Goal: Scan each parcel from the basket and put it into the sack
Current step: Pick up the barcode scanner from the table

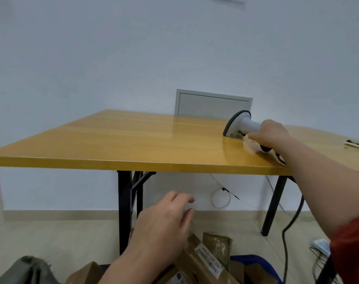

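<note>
Person's right hand (pixel 270 136), fingers curled round a grey barcode scanner (pixel 239 125) resting on the wooden surface (pixel 133 144), left hand (pixel 164 224), fingers loosely spread, above cardboard parcels (pixel 205 261)

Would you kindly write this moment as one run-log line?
right hand: grips scanner on table | left hand: open above parcels

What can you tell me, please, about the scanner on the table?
The scanner is a handheld unit in pale grey plastic, its wide head edged with a dark rim. It sits tilted on the yellow wooden table, head's lower edge seemingly touching the top. The right hand grips its handle; the dark butt end shows below the hand, trailing a dark cable.
</note>
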